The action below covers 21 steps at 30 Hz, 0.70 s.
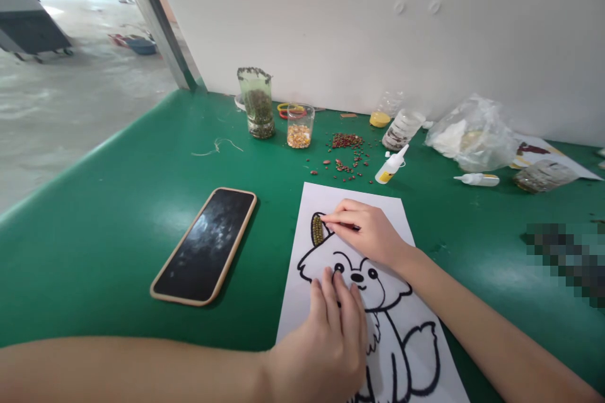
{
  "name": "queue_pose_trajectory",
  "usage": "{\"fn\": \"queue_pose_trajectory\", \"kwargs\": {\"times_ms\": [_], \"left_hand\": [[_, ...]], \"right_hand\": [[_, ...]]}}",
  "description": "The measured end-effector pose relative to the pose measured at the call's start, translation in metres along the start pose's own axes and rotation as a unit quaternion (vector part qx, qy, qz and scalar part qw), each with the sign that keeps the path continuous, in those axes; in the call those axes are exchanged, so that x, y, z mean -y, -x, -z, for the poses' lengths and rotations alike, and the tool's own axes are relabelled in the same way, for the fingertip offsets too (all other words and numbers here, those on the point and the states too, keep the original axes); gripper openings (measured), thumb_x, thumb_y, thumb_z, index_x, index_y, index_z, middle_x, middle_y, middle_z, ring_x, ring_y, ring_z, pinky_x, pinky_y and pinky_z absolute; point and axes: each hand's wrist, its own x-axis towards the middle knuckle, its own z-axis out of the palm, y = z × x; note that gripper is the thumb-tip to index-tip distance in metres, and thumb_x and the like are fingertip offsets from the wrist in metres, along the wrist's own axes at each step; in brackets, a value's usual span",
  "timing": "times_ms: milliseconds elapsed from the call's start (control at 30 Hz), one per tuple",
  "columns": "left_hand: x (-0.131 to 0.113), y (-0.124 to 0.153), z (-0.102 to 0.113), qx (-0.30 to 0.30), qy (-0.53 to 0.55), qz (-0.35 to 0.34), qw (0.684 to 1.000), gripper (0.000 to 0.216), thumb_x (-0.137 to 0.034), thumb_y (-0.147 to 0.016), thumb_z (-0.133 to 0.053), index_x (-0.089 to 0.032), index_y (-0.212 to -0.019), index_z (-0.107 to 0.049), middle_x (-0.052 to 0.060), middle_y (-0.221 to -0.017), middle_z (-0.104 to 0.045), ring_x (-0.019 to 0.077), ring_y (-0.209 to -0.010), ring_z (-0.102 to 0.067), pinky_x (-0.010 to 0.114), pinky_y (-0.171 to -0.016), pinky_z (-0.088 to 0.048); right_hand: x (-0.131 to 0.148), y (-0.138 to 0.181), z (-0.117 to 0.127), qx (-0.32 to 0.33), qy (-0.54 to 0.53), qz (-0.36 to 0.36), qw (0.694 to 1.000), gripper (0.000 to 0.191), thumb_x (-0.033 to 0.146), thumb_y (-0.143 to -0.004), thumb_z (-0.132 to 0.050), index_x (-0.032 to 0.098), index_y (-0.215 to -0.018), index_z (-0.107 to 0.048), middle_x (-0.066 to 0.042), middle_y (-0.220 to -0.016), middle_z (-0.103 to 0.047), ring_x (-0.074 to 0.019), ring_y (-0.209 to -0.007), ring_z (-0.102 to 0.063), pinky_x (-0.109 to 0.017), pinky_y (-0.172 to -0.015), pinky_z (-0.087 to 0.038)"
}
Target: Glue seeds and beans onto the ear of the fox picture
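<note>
A white sheet of paper with a black outline drawing of a fox lies on the green table. Small green beans fill part of the fox's left ear in tight rows. My right hand rests on the sheet, thumb and forefinger pinched at that ear; whatever is between the fingertips is too small to make out. Lower down, my left hand lies over the fox's face and chest, fingers stretched out on the paper and holding nothing. It covers part of the drawing.
Left of the sheet lies a phone. Behind are a cup of green beans, a cup of corn kernels, loose red beans, an upright glue bottle, a lying glue bottle and a plastic bag by the white wall.
</note>
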Motion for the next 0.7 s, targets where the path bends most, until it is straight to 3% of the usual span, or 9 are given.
{"fn": "queue_pose_trajectory", "kwargs": {"times_ms": [700], "left_hand": [[0.0003, 0.0003, 0.0005, 0.001, 0.002, -0.006, 1.000, 0.043, -0.019, -0.086, -0.033, 0.002, -0.116, -0.055, 0.022, -0.104, -0.065, 0.0361, -0.095, -0.064, 0.048, -0.073, -0.049]], "right_hand": [[-0.0037, 0.0018, -0.0020, -0.009, -0.010, -0.003, 1.000, 0.020, 0.021, -0.085, -0.055, 0.025, -0.097, -0.072, -0.003, -0.085, -0.065, -0.0125, -0.070, -0.059, -0.027, -0.065, -0.046]]}}
